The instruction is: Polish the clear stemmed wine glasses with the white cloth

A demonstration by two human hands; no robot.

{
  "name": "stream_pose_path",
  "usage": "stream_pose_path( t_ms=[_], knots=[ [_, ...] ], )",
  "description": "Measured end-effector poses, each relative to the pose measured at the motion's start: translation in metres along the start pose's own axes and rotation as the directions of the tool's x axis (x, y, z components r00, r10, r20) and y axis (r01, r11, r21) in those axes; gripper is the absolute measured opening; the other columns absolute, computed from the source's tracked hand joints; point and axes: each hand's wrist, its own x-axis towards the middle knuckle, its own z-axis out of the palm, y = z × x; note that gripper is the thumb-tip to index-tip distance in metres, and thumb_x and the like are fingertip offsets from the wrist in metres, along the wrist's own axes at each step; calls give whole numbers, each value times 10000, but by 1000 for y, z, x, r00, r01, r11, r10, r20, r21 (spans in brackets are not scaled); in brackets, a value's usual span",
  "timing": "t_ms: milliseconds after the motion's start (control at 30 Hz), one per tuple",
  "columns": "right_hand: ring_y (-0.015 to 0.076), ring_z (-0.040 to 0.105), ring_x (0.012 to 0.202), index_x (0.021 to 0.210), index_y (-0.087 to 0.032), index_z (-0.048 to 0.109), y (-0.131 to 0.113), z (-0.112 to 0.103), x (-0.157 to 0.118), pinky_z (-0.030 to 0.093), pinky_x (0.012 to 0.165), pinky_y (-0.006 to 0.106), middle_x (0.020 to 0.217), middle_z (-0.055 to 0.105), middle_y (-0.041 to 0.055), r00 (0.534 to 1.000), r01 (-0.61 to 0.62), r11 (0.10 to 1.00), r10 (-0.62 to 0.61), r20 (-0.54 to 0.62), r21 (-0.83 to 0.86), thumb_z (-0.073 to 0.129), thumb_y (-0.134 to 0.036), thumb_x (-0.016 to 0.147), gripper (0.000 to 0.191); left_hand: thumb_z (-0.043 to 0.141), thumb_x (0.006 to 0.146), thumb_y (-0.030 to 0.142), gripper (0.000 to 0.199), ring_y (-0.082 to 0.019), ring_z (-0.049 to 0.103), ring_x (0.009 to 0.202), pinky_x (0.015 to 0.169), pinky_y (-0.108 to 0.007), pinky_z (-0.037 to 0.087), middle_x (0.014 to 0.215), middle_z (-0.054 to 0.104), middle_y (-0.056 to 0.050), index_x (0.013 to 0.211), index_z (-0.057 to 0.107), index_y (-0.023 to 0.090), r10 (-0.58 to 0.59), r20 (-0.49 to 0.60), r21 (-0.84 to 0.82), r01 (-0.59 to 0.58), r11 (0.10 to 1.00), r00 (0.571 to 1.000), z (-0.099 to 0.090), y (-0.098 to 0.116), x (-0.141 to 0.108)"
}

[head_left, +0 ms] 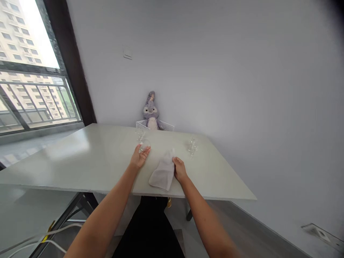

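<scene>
My left hand (141, 156) is closed on a clear, round glass object (145, 144), its fingers at the near rim. Pinched by its right edge, a pale pinkish-white cloth (163, 171) hangs from my right hand (179, 167), low over the table near the front edge. Just behind the left hand stands transparent glassware (140, 134), its exact shape too faint to tell. More clear glassware (192, 146) is on the table to the right, beyond the right hand.
The pale table (107, 161) has its front edge close to my body. At its back, a plush rabbit (151, 113) sits in a white wire basket (168, 127) against the wall. A window is at the left, and white cables (53, 232) run below the table's left side.
</scene>
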Motion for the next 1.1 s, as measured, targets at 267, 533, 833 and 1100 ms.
stream_pose_path(
  t_ms=[267,533,833,1100],
  knots=[
    [132,577,624,754,-167,591,-5,-13,11,469,606,253,690,637,-19,985,-20,896,93,-144,443,664,-308,634,199,560,788,284,302,-192,571,1008,883,-348,427,1043,599,-71,1068,454,246,-12,331,41,-2,999,944,-14,-34,-34],
    [111,565,591,745,-166,575,-9,-21,13,465,581,237,673,623,-26,975,47,884,62,-215,465,676,-308,643,201,561,791,272,332,-188,548,1051,926,-353,386,1080,593,-64,1100,441,260,5,338,22,-13,1000,941,-18,-31,-28],
    [71,423,492,585,-177,409,-16,-16,4,338,496,204,581,524,-56,963,144,980,-106,-248,138,654,-358,643,309,567,786,252,340,-193,550,1047,936,-366,380,1083,587,-68,1101,439,257,-23,352,50,6,999,936,-15,-32,-30],
    [159,526,892,673,-179,452,-32,46,-25,396,676,260,1104,551,89,869,419,820,-486,-88,-391,514,-340,764,195,593,762,227,340,-181,577,993,897,-349,409,1032,596,-44,1068,448,256,-28,365,59,7,998,931,-12,-34,-31]
  ],
)
